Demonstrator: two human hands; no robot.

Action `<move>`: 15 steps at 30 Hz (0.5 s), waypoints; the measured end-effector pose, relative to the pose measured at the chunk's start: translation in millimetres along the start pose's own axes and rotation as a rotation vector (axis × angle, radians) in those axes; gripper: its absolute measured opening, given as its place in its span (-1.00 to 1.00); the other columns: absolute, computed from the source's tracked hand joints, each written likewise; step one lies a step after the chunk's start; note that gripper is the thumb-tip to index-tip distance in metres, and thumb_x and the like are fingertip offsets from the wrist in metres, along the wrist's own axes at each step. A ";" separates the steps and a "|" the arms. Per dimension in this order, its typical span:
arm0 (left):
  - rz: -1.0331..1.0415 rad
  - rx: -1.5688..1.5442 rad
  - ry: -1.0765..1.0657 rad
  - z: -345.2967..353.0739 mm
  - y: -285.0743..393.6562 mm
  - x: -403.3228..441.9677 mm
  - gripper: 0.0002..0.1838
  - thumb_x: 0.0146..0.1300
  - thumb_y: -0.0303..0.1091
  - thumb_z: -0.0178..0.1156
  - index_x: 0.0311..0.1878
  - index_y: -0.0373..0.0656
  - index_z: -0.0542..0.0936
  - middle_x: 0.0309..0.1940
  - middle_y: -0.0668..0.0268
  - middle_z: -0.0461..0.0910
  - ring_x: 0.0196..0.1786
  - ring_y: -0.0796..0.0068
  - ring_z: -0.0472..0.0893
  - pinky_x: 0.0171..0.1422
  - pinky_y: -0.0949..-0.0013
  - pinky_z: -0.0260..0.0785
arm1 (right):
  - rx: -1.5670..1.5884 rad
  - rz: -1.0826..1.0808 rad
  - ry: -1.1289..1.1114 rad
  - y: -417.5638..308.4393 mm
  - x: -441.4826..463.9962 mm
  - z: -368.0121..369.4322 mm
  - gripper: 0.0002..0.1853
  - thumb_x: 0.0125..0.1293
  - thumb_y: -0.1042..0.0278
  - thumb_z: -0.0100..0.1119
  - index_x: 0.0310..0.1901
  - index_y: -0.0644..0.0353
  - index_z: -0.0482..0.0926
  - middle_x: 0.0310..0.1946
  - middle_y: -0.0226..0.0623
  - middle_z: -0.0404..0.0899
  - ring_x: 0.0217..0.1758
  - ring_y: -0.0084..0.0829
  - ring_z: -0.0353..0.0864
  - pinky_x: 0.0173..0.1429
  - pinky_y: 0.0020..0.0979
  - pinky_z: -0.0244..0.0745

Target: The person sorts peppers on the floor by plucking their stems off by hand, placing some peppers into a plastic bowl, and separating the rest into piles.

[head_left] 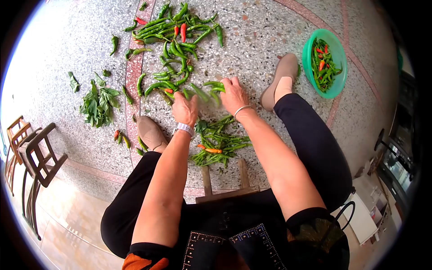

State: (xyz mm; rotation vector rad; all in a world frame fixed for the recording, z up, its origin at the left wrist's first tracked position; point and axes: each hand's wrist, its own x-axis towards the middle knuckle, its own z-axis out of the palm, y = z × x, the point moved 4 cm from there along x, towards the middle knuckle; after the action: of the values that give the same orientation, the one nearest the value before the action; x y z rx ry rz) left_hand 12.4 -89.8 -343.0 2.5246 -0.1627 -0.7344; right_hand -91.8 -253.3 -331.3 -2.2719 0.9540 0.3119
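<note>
My left hand (185, 108), with a watch on its wrist, is at the lower edge of the large spread of green and red peppers (173, 58) on the speckled floor. Its fingers are curled, and what they hold, if anything, is hidden. To its right my right hand (234, 95), wearing a bracelet, is closed on several green peppers (214, 85). Blurred green peppers (200, 92) show between the hands. Below them lies a pile of thin green stems (220, 139) with a few orange peppers (212, 150) on it.
A green basket (307, 60) holding green and red peppers stands at the right, beside my right shoe (278, 81). My left shoe (151, 132) is near a leafy heap (96, 105). Wooden chairs (42, 155) stand at the far left. A stool edge (227, 195) shows beneath me.
</note>
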 end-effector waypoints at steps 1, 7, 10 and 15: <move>-0.012 0.002 -0.006 0.7 0.9 -0.4 -0.49 0.11 -0.07 0.35 -0.10 -0.33 0.46 -0.24 -0.18 0.65 -0.12 -0.21 0.65 0.01 0.00 0.47 | -0.030 -0.024 0.021 0.7 2.0 1.9 -0.70 0.23 0.42 0.16 0.00 0.14 0.44 -0.04 -0.06 0.37 0.01 0.07 0.51 0.01 -0.03 0.50; -0.137 0.022 -0.039 6.0 -0.7 3.1 -0.46 0.07 -0.08 0.38 -0.03 -0.25 0.44 -0.21 -0.15 0.65 -0.10 -0.23 0.63 0.03 -0.06 0.44 | 0.121 0.005 0.156 12.9 7.8 -1.1 -0.72 0.22 0.36 0.16 -0.06 0.19 0.42 -0.24 0.03 0.52 -0.11 0.08 0.59 -0.05 0.00 0.51; -0.115 -0.006 -0.045 3.4 7.2 -3.1 -0.46 0.07 -0.10 0.36 0.00 -0.24 0.43 -0.18 -0.14 0.65 -0.08 -0.23 0.63 0.04 -0.06 0.43 | 0.290 0.155 0.094 8.6 -4.2 -13.2 -0.74 0.22 0.33 0.15 -0.11 0.20 0.38 -0.44 0.10 0.60 -0.27 0.14 0.64 -0.14 0.03 0.51; -0.049 0.019 -0.046 0.9 8.0 -4.3 -0.54 0.11 -0.16 0.25 -0.05 -0.22 0.36 -0.25 -0.14 0.64 -0.17 -0.23 0.62 -0.05 -0.09 0.42 | 0.168 0.128 -0.008 -1.7 -31.4 24.5 -0.68 0.20 0.35 0.27 -0.08 0.21 0.39 -0.17 0.03 0.60 -0.06 0.12 0.60 -0.04 0.00 0.51</move>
State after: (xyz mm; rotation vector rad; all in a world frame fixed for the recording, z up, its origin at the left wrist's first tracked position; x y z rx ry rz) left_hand 8.5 -96.0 -337.7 2.5392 -0.1243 -0.8139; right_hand -112.1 -219.3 -335.4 -2.0617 1.0826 0.2841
